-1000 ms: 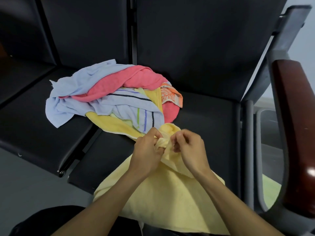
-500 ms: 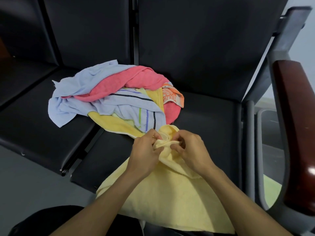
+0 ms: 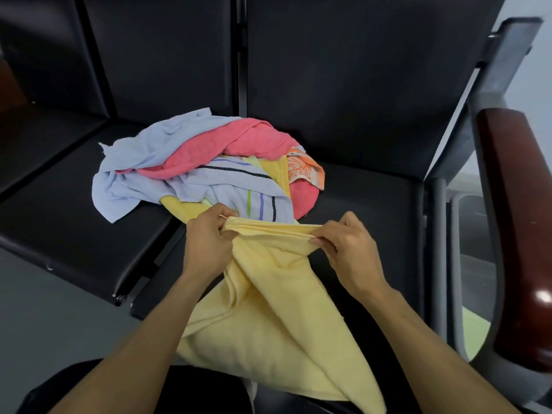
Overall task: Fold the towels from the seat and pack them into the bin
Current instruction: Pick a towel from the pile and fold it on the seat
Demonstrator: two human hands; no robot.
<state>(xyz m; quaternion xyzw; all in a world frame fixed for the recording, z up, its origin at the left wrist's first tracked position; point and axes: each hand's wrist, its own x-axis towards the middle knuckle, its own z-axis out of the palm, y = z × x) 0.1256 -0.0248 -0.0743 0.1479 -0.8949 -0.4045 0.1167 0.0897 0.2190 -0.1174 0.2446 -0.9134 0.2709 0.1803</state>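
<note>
Two bare forearms without sleeves, bare left hand (image 3: 206,243) and right hand (image 3: 352,249), no rings or watch, dark black garment (image 3: 74,383) over the lap below.

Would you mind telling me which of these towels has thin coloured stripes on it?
The pale blue-grey towel at the front of the pile, just beyond the hands; it alone carries green, blue and black stripes, unlike the plain ones around it.

plain pale-yellow terry towel (image 3: 268,318), 6 o'clock | pile at 11 o'clock: light-blue towel (image 3: 143,156); coral-pink towel (image 3: 215,150); lavender towel with black, green, blue stripes (image 3: 239,192); orange leaf-print cloth (image 3: 304,171) | black padded seat (image 3: 358,204) | reddish-brown wooden armrest (image 3: 519,234), 3 o'clock
</note>
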